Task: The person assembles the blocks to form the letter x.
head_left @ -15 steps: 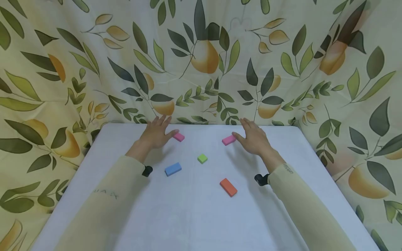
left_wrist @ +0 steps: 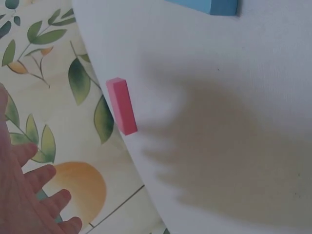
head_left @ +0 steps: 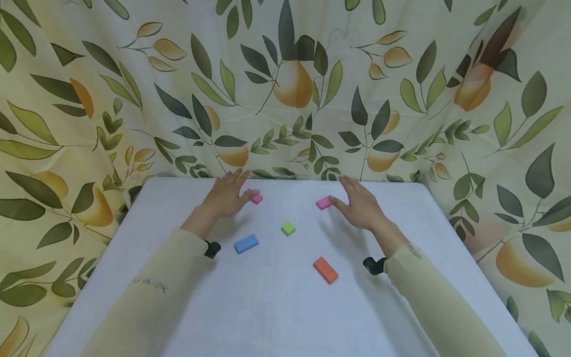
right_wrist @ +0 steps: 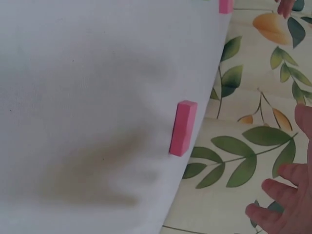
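Observation:
My left hand (head_left: 224, 195) hovers at the far left of the table, fingers spread and relaxed, holding nothing. Its thumb overlaps a pink block (head_left: 256, 199) in the head view; the left wrist view shows that pink block (left_wrist: 122, 106) apart from the fingers, near the table edge. Across from it, my right hand (head_left: 362, 204) is raised with fingers extended, its thumb tip over the end of a second pink block (head_left: 323, 203). In the right wrist view this pink block (right_wrist: 184, 128) lies untouched, with the fingers off to the right. Both hands cast shadows on the tabletop.
Between the hands lies a small green block (head_left: 288, 228). A blue block (head_left: 246, 243) is nearer on the left, and an orange block (head_left: 325, 269) nearer on the right. The white table (head_left: 267, 317) backs onto a patterned curtain (head_left: 285, 139).
The left hand has shifted slightly right, its thumb covering more of the left pink block. The right hand has come slightly nearer. The whole head view has dipped a little; the blocks lie as before.

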Available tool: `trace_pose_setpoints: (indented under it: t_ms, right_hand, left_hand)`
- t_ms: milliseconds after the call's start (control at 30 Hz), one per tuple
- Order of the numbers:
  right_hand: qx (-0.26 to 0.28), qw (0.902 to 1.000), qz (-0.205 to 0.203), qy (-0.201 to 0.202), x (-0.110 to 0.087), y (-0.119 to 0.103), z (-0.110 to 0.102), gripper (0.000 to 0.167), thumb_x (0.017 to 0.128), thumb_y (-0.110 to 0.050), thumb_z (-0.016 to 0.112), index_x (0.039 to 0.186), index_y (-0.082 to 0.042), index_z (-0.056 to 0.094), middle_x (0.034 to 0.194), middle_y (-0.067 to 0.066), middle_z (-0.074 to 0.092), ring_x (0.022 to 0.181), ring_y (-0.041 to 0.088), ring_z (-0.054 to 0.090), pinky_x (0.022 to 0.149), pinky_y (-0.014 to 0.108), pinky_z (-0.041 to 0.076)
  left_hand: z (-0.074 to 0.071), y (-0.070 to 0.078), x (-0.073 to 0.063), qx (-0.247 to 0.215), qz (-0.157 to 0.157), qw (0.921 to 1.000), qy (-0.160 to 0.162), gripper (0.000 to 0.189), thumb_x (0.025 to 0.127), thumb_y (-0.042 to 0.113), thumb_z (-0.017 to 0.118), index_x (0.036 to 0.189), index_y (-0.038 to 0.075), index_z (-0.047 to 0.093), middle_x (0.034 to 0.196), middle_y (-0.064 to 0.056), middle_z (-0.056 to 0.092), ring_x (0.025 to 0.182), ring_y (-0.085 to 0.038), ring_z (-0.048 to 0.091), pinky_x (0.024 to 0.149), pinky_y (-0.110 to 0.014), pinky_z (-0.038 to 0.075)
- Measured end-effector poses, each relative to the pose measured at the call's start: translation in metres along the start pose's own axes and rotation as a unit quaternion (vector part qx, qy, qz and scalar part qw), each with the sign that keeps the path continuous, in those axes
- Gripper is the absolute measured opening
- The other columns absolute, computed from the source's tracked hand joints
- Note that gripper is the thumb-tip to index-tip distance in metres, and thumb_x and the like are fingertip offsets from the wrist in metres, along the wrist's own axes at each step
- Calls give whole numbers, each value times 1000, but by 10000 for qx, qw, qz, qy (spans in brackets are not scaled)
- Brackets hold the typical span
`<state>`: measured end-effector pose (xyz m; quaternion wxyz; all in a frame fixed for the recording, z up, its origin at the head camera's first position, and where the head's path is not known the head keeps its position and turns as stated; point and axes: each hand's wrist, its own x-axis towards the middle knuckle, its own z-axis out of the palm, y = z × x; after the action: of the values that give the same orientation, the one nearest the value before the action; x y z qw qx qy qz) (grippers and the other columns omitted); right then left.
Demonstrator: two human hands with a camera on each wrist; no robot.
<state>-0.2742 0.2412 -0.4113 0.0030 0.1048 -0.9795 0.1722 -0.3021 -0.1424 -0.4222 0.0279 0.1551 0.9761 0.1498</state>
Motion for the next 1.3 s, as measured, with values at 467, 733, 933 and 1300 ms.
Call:
trace_pose_setpoints:
  t_ms: [467, 733, 933, 1300]
  right_hand:
    - [169, 9998, -92, -44, -12, -8, 8, 76, 105, -41, 57, 164, -6, 24, 170, 21, 23, 156, 47, 22, 121, 71, 20]
    - [324, 9995, 31, -37, -19, -12, 10, 79, 103, -46, 60, 165, -11, 25, 171, 18, 23, 156, 47, 22, 120, 73, 20]
    - [395, 9991, 110, 43, -27, -15, 10, 80, 102, -49, 60, 165, -12, 25, 171, 18, 23, 156, 47, 23, 119, 74, 22]
    - [656, 9976, 208, 117, -42, -19, 16, 79, 101, -50, 62, 164, -15, 29, 169, 17, 28, 155, 45, 27, 117, 74, 26]
  left_hand:
    - [13, 7, 1, -232, 93, 9995, 172, 80, 105, 67, 36, 167, 20, 19, 174, -10, 17, 162, -37, 12, 128, -61, 11]
    - [17, 14, 0, -417, 160, 9988, 207, 81, 104, 67, 37, 166, 18, 22, 174, -9, 18, 162, -35, 13, 129, -59, 11]
    - [22, 20, -1, -617, 183, 9976, 263, 81, 103, 67, 41, 166, 19, 22, 173, -10, 21, 161, -35, 15, 129, -57, 11]
    - [34, 33, -3, -1035, 89, 9943, 245, 83, 101, 70, 42, 166, 23, 23, 173, -7, 23, 160, -35, 19, 127, -59, 19]
